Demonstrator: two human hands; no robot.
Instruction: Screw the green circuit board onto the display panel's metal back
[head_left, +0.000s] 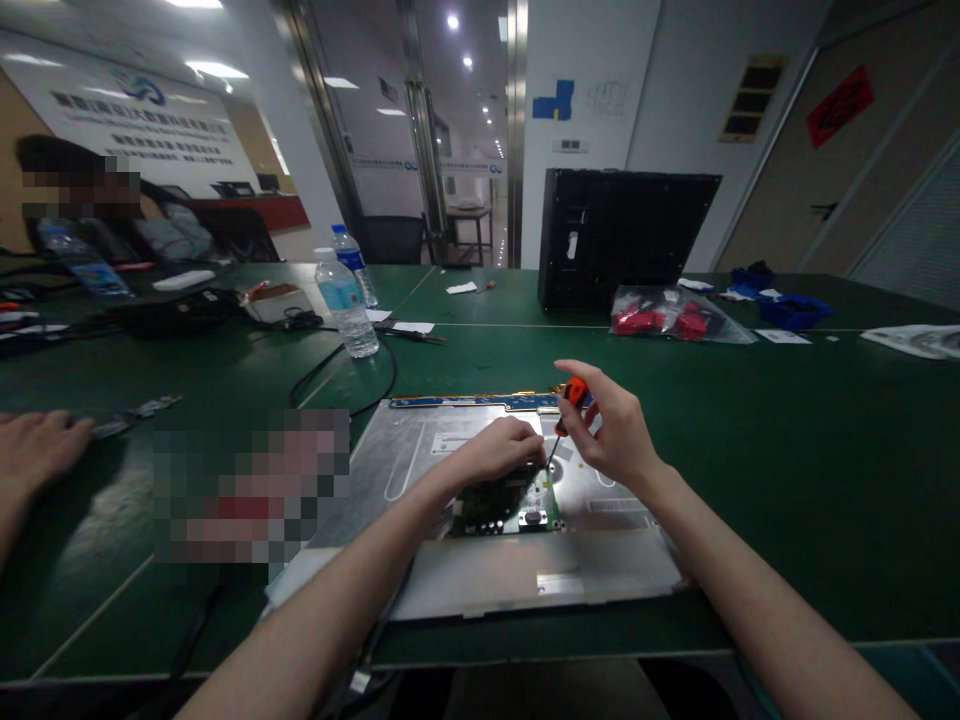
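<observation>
A flat metal display panel (409,450) lies on the table in front of me, with a green circuit board (491,512) on its middle. My right hand (619,425) grips a red and black screwdriver (574,392), held tilted with its shaft pointing down to the board's upper right edge. The index finger of that hand sticks out past the handle's top. My left hand (504,448) rests over the board with fingers curled together close to the screwdriver's tip; what they hold, if anything, is hidden. A blue strip board (465,403) runs along the panel's far edge.
Two water bottles (349,305) stand beyond the panel at left, near a black cable (394,375). A black monitor casing (626,240) stands at the back, with a plastic bag of red parts (675,318) before it. Another person's hand (41,450) rests at far left.
</observation>
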